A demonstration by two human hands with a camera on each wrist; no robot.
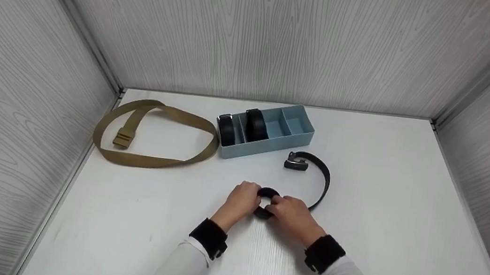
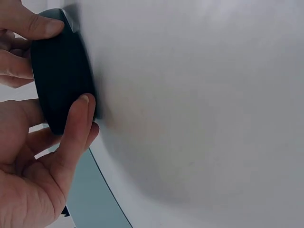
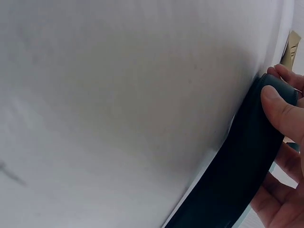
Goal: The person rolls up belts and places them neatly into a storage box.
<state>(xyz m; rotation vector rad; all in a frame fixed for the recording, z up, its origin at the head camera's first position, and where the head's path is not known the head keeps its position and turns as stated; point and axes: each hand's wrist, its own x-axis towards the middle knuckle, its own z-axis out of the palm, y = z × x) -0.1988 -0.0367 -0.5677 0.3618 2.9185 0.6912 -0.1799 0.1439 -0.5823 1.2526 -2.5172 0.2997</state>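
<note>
Hands: both meet at the middle of the worktop (image 1: 382,212), each curled round the rolled part of one black belt (image 1: 266,202).
Left hand (image 1: 242,199): grips the left side of the coil; in the left wrist view its thumb (image 2: 76,124) presses the coil's face (image 2: 59,71) while its other fingers curl behind, and fingertips of the other hand rest on the top edge.
Right hand (image 1: 292,214): grips the right side of the coil; in the right wrist view its thumb (image 3: 280,111) lies across the strap (image 3: 237,175) and the other fingers curl behind it.
Black belt: partly rolled, the coil standing on edge on the worktop between the two hands; the unrolled strap curves away to the right and back toward the far side, ending in a metal buckle (image 1: 296,164) just in front of the tray.
Tray (image 1: 294,140): light blue, oblong, split into compartments, standing beyond the hands and set at a slant.
Rolled belts in tray: two black coils, one (image 1: 226,129) in the leftmost compartment with a bit of metal showing, one (image 1: 256,125) in the next; the two right-hand compartments show only bare blue floor.
Tan belt (image 1: 152,161): webbing strap with a matching buckle (image 1: 123,137), lying in a loose loop on the left of the worktop, just beside the tray.
Sleeves: white, with a black wrist band (image 1: 209,237) on each arm.
Surround: grey wood-grain panels (image 1: 258,35) close in the worktop on three sides.
</note>
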